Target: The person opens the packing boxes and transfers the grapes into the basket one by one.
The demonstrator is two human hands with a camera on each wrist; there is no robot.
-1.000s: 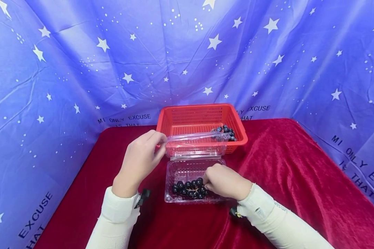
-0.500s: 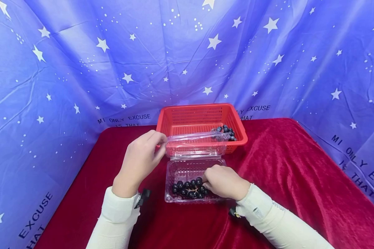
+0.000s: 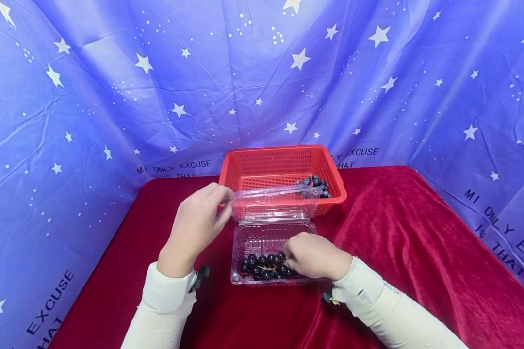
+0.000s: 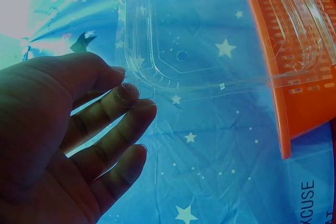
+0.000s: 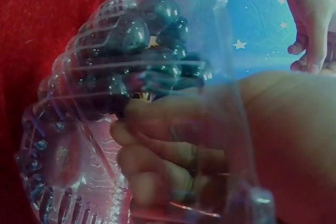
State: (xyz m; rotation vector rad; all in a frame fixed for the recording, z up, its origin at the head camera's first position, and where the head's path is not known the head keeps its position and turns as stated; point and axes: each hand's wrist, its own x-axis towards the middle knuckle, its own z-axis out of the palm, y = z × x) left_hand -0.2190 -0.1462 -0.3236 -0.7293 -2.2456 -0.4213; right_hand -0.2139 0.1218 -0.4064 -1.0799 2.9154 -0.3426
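Observation:
A clear plastic clamshell box (image 3: 255, 235) stands on the red cloth with its lid (image 3: 275, 212) raised. My left hand (image 3: 196, 223) pinches the lid's left corner between thumb and fingertips, as the left wrist view shows at the lid's edge (image 4: 210, 94). Inside the box lies a bunch of dark grapes (image 3: 262, 266), its pale stem showing among the berries. My right hand (image 3: 318, 257) reaches into the box's right side and pinches the bunch near its stem. Through the box wall in the right wrist view, the fingertips (image 5: 139, 114) are right below the grapes (image 5: 128, 35).
Behind the box stands a red perforated plastic basket (image 3: 262, 154), partly covered by the lid in the head view. More dark grapes (image 3: 318, 183) lie in its right end. Red velvet cloth (image 3: 384, 218) covers the table, and a blue star-printed curtain (image 3: 244, 72) hangs around it.
The bunch of grapes has turned and settled slightly under my right hand, which has barely shifted. My left hand and the lid have stayed in place.

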